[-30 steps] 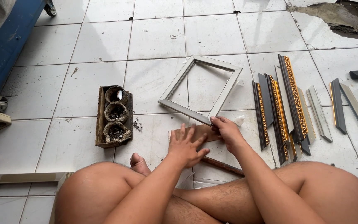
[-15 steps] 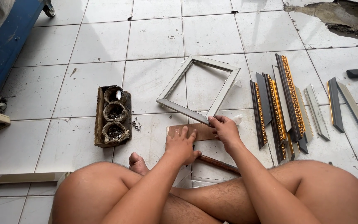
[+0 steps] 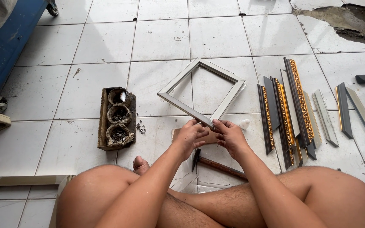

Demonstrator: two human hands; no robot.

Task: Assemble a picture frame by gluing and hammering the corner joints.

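I see both hands meet at the near corner of a grey picture frame [image 3: 201,90], which tilts up off the tiled floor [image 3: 161,38] and stretches away from me. My left hand [image 3: 189,137] closes its fingers on that corner from the left, and my right hand [image 3: 230,136] grips it from the right. Under them lie a brown board [image 3: 211,137] and a hammer [image 3: 218,165]. Left of the hands, well apart, a long wooden box [image 3: 116,119] holds three round cups with small dark bits inside. Cut frame strips [image 3: 294,109] lie to the right.
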